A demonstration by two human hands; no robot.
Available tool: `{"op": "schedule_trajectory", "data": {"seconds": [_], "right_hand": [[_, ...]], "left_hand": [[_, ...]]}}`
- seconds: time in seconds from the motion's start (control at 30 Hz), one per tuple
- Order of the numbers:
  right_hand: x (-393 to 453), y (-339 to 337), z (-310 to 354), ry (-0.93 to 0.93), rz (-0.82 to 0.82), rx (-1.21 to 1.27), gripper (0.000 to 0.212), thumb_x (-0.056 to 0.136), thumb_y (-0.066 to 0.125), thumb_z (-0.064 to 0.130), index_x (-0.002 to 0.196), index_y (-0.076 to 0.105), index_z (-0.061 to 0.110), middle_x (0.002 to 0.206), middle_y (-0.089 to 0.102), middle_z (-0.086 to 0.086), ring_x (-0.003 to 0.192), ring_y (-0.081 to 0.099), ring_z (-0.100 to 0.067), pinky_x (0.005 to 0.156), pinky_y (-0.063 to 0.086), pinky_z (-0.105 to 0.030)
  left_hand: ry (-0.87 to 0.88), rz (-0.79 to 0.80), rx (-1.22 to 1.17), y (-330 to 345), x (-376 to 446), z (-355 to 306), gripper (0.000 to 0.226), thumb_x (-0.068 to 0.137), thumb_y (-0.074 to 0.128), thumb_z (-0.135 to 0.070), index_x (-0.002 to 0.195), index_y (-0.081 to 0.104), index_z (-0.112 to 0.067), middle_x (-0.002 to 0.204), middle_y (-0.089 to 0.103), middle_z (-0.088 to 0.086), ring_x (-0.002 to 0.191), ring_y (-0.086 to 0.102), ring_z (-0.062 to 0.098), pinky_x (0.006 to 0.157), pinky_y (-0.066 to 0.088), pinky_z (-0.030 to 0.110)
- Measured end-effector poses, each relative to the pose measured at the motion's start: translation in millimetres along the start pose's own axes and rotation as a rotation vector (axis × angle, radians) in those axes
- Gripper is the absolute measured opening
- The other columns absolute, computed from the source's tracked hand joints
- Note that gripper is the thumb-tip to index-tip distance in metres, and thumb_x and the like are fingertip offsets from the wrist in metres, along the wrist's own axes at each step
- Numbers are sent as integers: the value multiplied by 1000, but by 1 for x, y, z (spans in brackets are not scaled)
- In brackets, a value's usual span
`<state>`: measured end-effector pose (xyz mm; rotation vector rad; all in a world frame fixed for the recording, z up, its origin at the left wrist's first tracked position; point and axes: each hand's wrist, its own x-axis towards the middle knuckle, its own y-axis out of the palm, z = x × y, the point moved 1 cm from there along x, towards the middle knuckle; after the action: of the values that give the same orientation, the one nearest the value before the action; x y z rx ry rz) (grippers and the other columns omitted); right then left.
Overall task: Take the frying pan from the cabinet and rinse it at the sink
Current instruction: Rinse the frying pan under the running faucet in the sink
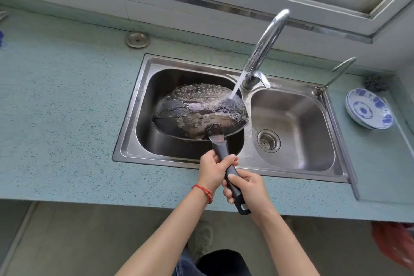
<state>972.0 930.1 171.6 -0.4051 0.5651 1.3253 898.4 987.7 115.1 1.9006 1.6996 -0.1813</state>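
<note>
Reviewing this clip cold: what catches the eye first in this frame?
A blackened frying pan, turned underside up, sits tilted over the left basin of the double sink, with water from the tall faucet striking its far right edge. Both hands grip its dark handle at the counter's front edge, the left hand ahead of the right hand. Blue-patterned bowls are stacked at the right.

Blackened, crusted metal frying pan point(199, 112), matt black handle point(226, 163), glossy steel sink point(291, 163), speckled stone-look counter point(67, 101)

Upturned frying pan point(199, 112) hides its inside; red bag point(394, 246) blurred, cut off
</note>
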Motion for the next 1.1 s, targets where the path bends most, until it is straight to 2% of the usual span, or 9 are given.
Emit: {"op": "schedule_trajectory", "data": {"seconds": [0.2, 0.43, 0.57, 0.67, 0.8, 0.97, 1.1], "right_hand": [[-1, 12, 1, -8, -12, -62, 17, 88, 43, -4, 77, 56, -2, 58, 55, -8, 44, 49, -16, 38, 42, -21], [1, 18, -6, -21, -134, -278, 19, 85, 45, -3, 68, 52, 3, 58, 52, -16, 42, 46, -21, 41, 42, -28], [1, 19, -7, -23, -176, -334, 20, 82, 46, -1, 64, 53, 5, 51, 52, -12, 41, 47, -21, 46, 43, -32], [-1, 18, -6, -20, -175, -310, 21, 83, 46, -2, 64, 53, 4, 48, 51, -10, 37, 46, -18, 41, 41, -27], [-6, 14, -6, -33, -136, -223, 20, 85, 46, -4, 68, 54, 3, 57, 53, -13, 41, 47, -18, 40, 42, -26], [-17, 5, -3, -59, 0, -16, 15, 88, 44, -7, 78, 55, -2, 61, 54, -10, 43, 48, -16, 36, 42, -23], [-20, 3, -2, -83, 96, 111, 6, 86, 51, -1, 87, 56, -4, 63, 56, -8, 45, 48, -15, 36, 41, -22]], "left_hand": [[-21, 12, -57, -8, 1, -2, 6, 79, 63, 1, 77, 58, 1, 55, 70, -3, 57, 68, 8, 54, 55, 20], [-119, 53, -239, -11, -1, 5, 8, 84, 55, 2, 86, 58, 8, 56, 70, 1, 57, 67, 8, 54, 53, 18], [-139, 74, -277, -9, -3, 4, 10, 85, 53, 1, 81, 61, 6, 56, 70, 2, 57, 66, 9, 56, 52, 18], [-138, 71, -266, -8, -4, 3, 10, 84, 54, 1, 79, 61, 4, 56, 70, 2, 58, 67, 9, 57, 54, 19], [-104, 71, -216, -7, -8, 3, 4, 82, 57, 2, 80, 60, 2, 59, 71, 2, 60, 68, 10, 59, 55, 21], [2, 75, -146, -7, -14, 0, 7, 80, 61, 1, 85, 58, 5, 62, 72, 2, 63, 69, 12, 62, 55, 22], [23, 119, -190, -6, -17, -8, 5, 82, 59, -4, 79, 63, -3, 68, 73, 5, 69, 69, 18, 69, 57, 26]]}}
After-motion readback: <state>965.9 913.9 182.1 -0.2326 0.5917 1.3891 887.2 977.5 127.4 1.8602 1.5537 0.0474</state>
